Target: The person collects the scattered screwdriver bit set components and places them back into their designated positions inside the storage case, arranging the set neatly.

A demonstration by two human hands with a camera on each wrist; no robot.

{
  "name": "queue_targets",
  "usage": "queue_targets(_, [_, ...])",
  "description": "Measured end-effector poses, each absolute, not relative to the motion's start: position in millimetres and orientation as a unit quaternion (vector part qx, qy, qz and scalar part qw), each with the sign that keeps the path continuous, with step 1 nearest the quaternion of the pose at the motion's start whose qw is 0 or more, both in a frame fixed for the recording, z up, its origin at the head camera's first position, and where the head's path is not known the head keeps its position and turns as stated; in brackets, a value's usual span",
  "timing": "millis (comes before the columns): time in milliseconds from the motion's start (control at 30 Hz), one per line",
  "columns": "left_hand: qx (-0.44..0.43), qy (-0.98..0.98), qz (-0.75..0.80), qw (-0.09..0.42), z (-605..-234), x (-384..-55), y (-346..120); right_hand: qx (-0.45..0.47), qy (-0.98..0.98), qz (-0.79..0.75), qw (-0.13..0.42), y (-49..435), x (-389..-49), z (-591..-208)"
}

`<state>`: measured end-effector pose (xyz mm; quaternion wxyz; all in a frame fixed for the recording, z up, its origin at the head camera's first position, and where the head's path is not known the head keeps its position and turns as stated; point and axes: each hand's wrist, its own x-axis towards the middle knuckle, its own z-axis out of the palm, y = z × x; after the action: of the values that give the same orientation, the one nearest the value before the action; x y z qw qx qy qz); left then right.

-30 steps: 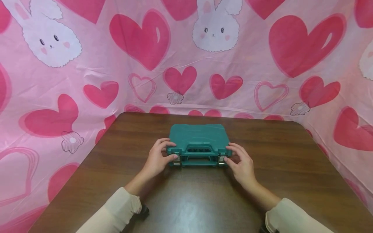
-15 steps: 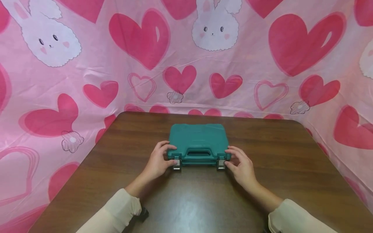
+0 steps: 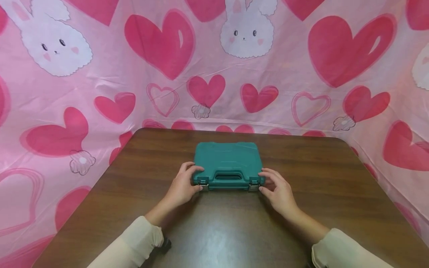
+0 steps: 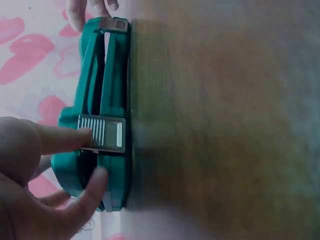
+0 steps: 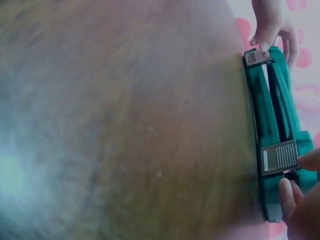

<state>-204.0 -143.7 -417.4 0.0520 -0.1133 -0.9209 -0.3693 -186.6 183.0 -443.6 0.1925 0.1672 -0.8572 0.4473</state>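
Note:
A green plastic carrying case [image 3: 229, 156] lies flat on the table with its lid lowered and its handle [image 3: 228, 175] facing me. My left hand [image 3: 182, 186] holds its left front corner, fingers on the lid and thumb at the left metal latch [image 3: 204, 187]. At the opposite corner, my right hand [image 3: 280, 191] has its fingers on the lid edge and its thumb beside the right metal latch [image 3: 253, 188]. The left wrist view shows a ridged latch plate [image 4: 102, 134] across the seam, a fingertip on it. A dark gap between lid and base shows in both wrist views.
The brown wooden table [image 3: 214, 230] extends around the case on all sides. Behind it and at both sides hangs a pink cloth [image 3: 281, 70] printed with hearts and rabbits. Beige sleeves [image 3: 129, 243] cover both forearms.
The lid has come down onto the base, narrowing the gap under the handle. Both latches have swung from upright to a flatter, outward tilt. The hands stay at the corners.

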Motion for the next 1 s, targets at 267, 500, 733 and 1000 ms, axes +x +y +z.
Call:
queue_targets(267, [-0.109, -0.939, -0.319, 0.07, -413.2, -200.0, -142.9, 0.126, -0.875, 0.434, 0.175, 184.1, -183.0, -441.7])
queue_targets(500, [-0.071, -0.942, -0.322, 0.062, -413.7, -198.1, -143.3, 0.096, -0.87, 0.46, 0.15, 181.2, -179.4, -438.3])
queue_targets(733, [-0.041, -0.935, -0.349, 0.043, -415.1, -194.0, -140.9, 0.085, -0.856, 0.493, 0.131, 174.2, -173.4, -432.9])
queue_targets(1000, [-0.049, -0.92, -0.385, 0.054, -419.4, -191.6, -140.3, 0.083, -0.842, 0.521, 0.108, 173.0, -166.7, -433.8])
